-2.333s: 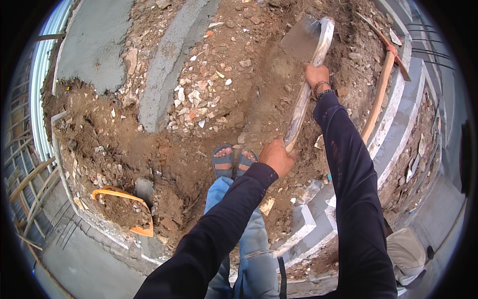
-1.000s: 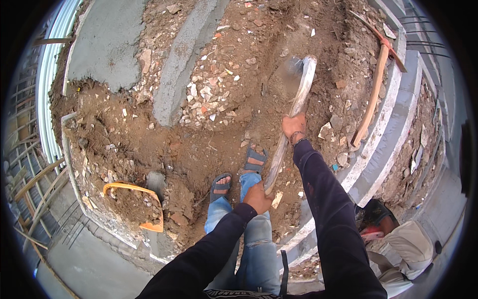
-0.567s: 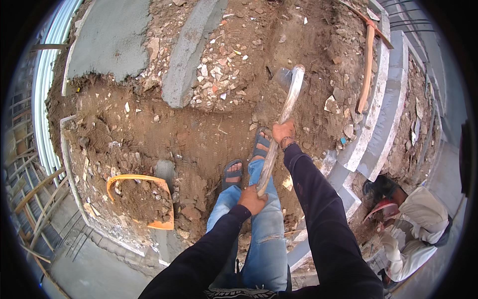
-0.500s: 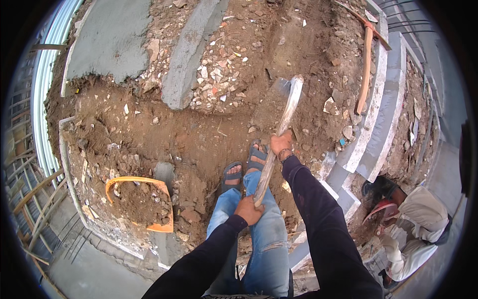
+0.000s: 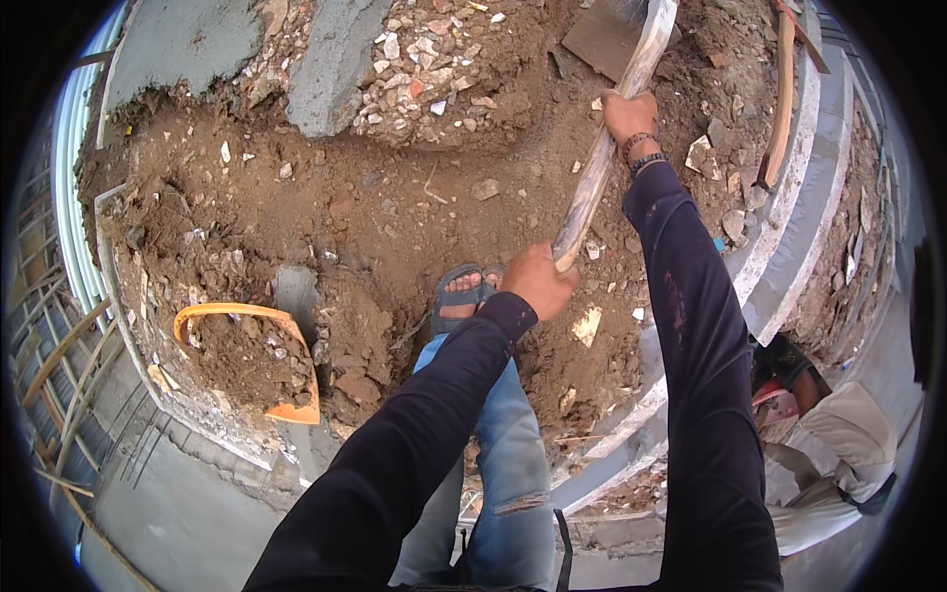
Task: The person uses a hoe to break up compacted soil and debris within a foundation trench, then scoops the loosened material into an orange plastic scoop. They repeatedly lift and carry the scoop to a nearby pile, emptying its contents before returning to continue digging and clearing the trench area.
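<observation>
The hoe has just swung outward, so its blade sits well apart from the sandals, which I'd judge stretches the working reach. From the left, the orange basket sits where it did, soil inside. The left hand, clasped round the hoe's near end, has gone from over the jeans to near the sandals. The right hand, gripping higher, is now well past them. Far right, the pick lies unmoved.

There is one hoe, one pickaxe and one orange basin.
</observation>
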Motion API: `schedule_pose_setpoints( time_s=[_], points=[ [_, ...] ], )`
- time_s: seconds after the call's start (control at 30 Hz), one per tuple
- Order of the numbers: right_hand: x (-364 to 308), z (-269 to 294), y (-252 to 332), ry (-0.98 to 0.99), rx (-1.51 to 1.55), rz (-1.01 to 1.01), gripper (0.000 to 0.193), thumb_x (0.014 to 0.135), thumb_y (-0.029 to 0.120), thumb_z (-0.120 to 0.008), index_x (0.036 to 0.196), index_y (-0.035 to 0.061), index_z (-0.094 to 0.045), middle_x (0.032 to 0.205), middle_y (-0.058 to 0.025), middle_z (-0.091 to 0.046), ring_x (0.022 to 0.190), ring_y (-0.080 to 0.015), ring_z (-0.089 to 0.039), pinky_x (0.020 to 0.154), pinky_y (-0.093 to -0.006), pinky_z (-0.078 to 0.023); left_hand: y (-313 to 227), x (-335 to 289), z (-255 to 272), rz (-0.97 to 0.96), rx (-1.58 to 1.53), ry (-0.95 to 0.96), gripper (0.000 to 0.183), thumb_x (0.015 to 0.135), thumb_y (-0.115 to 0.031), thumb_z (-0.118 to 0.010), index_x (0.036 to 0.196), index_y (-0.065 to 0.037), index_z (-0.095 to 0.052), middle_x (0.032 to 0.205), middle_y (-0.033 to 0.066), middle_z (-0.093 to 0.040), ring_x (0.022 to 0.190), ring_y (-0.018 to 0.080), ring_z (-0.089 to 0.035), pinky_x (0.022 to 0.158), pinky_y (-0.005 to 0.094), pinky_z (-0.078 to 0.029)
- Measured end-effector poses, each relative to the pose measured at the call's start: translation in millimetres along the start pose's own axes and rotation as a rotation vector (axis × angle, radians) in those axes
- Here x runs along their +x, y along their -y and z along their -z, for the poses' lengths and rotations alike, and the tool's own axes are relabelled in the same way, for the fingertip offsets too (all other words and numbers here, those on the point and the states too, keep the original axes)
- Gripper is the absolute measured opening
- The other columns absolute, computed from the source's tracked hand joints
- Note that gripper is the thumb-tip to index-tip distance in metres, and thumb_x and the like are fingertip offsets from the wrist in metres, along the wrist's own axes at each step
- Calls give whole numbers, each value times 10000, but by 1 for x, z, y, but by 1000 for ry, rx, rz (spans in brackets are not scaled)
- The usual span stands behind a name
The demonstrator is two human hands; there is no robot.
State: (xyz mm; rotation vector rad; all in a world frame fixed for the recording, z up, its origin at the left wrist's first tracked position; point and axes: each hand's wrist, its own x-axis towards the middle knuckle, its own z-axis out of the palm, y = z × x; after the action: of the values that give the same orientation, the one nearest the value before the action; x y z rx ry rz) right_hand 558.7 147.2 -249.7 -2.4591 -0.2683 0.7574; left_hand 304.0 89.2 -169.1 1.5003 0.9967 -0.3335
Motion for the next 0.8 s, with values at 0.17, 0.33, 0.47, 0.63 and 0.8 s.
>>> schedule_pose_setpoints(
  time_s=[0.17,0.33,0.47,0.63,0.8],
  points=[
    [-56,-19,-7,6,-162,-30,473,750,231,-686,1026,-138,-581,1008,-334,-626,986,-381,-644,879,-420,-494,20,-44,-18,-4,-111,-96,399,782,-263,-690,985,70,-609,844,253,-657,826,385,-650,740,430,-501],
    [-125,-32,-27,100,-210,-80,544,747,201,-678,1141,-95,-446,1068,-320,-596,1024,-445,-597,905,-446,-472,56,-109,-45,114,-194,-83,416,780,-254,-703,1005,82,-602,876,258,-663,842,386,-651,762,415,-507],
    [-169,-23,-112,326,-267,-251,575,749,251,-682,1136,-114,-464,1055,-346,-594,1025,-462,-587,894,-449,-465,59,-170,-45,237,-23,98,418,794,-278,-671,1034,55,-599,908,282,-653,884,420,-637,812,441,-504],
    [-245,-17,-147,264,-24,-225,673,769,259,-658,1257,-117,-386,1199,-335,-529,1149,-451,-514,987,-430,-401,67,-223,-55,283,-19,143,460,811,-295,-620,1107,55,-577,974,301,-634,951,447,-611,861,476,-486],
    [-161,-9,-79,112,67,-101,829,796,294,-652,1375,-156,-265,1405,-337,-351,1343,-410,-333,1113,-392,-260,67,-136,-39,185,-18,89,400,773,-261,-640,1039,34,-595,986,278,-639,960,435,-602,854,468,-472]
  ],
)
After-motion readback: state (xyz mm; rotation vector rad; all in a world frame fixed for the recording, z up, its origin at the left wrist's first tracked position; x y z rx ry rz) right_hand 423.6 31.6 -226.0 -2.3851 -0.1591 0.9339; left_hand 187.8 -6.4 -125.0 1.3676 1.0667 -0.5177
